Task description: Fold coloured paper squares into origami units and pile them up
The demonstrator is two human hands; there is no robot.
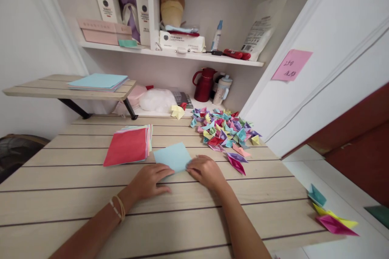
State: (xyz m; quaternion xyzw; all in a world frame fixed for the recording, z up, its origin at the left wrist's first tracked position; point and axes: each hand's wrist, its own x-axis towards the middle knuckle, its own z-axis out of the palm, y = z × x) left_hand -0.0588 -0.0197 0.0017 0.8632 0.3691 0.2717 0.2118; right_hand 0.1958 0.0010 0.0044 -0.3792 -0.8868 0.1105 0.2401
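A light blue sheet of paper lies on the slatted wooden table in front of me. My left hand rests at its near left edge, fingers stretched onto the paper and thumb apart. At the right corner of the sheet, my right hand has its fingers curled and pressed together on the edge. Left of the sheet is a stack of coloured paper with red on top. A pile of small folded paper boats in many colours spreads to the right, with a magenta paper boat nearest my right hand.
A small raised shelf at the left bears a light blue paper stack. Several more boats, one teal, sit at the right edge. Behind are a red jug, a tumbler and a yellow folded paper.
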